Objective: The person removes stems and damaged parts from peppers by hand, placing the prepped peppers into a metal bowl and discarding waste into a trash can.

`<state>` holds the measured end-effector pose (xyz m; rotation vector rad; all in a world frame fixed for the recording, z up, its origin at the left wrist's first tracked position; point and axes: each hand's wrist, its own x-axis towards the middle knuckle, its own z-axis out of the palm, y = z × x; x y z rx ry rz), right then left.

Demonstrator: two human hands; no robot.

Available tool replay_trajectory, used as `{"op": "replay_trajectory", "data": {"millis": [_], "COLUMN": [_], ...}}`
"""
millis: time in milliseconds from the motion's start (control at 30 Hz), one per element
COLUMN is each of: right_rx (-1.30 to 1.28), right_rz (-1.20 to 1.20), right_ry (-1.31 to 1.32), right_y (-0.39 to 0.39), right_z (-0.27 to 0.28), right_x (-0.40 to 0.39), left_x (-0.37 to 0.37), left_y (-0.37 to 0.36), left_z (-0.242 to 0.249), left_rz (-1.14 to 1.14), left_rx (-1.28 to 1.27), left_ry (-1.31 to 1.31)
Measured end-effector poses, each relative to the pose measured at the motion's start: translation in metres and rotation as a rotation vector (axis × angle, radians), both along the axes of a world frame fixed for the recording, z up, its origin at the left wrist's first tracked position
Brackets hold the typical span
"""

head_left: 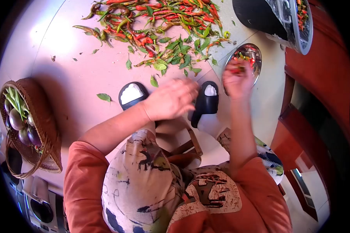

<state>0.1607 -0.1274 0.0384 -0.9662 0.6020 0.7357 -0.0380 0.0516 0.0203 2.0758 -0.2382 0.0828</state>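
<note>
— As I look down from the head camera, what's closest?

— Knees in patterned trousers (144,182), then two black slippers (206,103) planted on the pale floor (77,77). I'm reading this as a person sitting low and sorting chillies.

— And the hands?

— The left hand (171,99) hovers palm down between the slippers. Its fingers are loosely curled and blurred, so I cannot tell whether it grips anything. The right hand (237,79) is at the near rim of the steel bowl (254,58), fingertips bunched together on what looks like a red chilli (235,71).

— So which step is this?

— My judgement: a picked chilli is being delivered to the bowl, which already has a few red and green pieces in it. The main chilli pile (151,19) lies further out on the floor, mixed with loose green leaves (179,54).

— What does the next move call for?

— I'd say loosening the right fingertips over the bowl, then a forward reach to the pile, picking pods clear of the leaves.

— Anything else around?

— A woven basket (42,128) with aubergines (17,118) sits off to the left. A grey-rimmed container (305,35) holding more chillies is far right, beyond the bowl.
</note>
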Motion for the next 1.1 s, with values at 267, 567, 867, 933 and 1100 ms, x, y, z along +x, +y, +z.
{"op": "replay_trajectory", "data": {"millis": [267,567,867,933,1100], "right_rx": [-1.411,-1.287,-0.960,-0.827,-0.699], "right_rz": [0.581,1.165,0.874,0.932,1.171], "right_ry": [-1.086,-0.931,-0.827,-0.662,-0.715], "right_y": [-0.033,0.063,0.047,0.059,0.060], "right_z": [0.021,-0.086,-0.083,-0.042,-0.025], "right_x": [0.063,-0.008,-0.001,-0.025,-0.087], "left_x": [-0.004,-0.042,-0.029,-0.025,-0.002], "left_y": [-0.018,-0.009,-0.007,-0.011,0.000], "left_z": [-0.062,-0.057,-0.032,-0.036,-0.038], "left_rz": [0.073,0.006,0.136,0.278,0.659], "left_rx": [0.488,0.512,0.185,-0.231,-1.558], "left_ry": [0.357,0.444,0.150,0.410,0.853]}}
